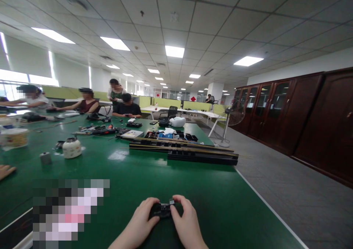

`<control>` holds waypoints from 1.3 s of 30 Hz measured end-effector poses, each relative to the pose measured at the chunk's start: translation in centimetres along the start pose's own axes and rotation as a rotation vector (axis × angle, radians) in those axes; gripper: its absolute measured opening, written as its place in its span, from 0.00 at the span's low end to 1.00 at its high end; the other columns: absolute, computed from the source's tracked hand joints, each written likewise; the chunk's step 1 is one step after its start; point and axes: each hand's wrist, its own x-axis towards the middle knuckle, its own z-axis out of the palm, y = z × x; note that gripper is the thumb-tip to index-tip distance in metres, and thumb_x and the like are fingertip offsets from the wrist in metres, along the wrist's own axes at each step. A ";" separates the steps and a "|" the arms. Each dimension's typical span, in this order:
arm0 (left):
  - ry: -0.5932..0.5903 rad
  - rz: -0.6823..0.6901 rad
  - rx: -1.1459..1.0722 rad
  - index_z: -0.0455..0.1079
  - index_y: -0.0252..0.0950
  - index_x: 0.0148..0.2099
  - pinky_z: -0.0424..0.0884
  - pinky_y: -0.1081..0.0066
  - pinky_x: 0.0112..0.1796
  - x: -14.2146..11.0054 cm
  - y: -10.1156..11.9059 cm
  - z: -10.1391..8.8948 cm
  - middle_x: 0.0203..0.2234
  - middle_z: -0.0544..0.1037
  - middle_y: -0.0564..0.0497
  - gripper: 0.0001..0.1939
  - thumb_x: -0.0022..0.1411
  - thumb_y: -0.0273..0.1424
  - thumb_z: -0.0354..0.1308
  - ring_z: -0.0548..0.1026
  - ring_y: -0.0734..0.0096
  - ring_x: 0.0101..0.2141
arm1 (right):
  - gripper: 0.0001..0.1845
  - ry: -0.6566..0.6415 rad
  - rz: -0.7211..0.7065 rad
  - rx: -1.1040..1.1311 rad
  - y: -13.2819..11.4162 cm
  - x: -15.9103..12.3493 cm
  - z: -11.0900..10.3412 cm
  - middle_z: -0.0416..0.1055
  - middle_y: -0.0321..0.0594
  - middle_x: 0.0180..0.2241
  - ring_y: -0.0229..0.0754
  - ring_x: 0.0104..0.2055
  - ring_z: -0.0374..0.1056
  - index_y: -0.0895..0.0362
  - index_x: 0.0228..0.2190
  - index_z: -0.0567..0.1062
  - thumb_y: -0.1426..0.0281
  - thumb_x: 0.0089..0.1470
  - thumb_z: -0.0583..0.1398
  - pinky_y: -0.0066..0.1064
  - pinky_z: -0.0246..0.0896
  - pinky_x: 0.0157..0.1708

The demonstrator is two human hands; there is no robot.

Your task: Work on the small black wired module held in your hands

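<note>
Near the front edge of the green table, my left hand (142, 216) grips the left end of a small black plastic part (164, 213), thumb in front and fingers behind. My right hand (186, 219) is at its right end, with thumb and index finger pinched around a small silver-grey block (172, 202). That block sits against the top right of the black part; whether it is joined to it cannot be made out. Below the hands there is a dark shape on the table, too dim to name.
Long black rails (202, 158) with thin brass-coloured rods lie across the table ahead. A white jar (71, 148) and a grey metal cylinder (45, 158) stand left. Another person's hand (6, 171) rests at the left edge. Several people sit or stand farther back.
</note>
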 end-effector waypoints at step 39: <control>-0.016 -0.014 -0.017 0.65 0.37 0.48 0.58 0.62 0.53 -0.1 -0.7 -0.1 0.48 0.71 0.46 0.21 0.50 0.29 0.51 0.67 0.61 0.49 | 0.19 0.317 0.070 0.058 1.6 1.7 -3.9 0.72 0.44 0.43 0.48 0.46 0.67 0.55 0.41 0.72 0.60 0.51 0.53 0.37 0.63 0.46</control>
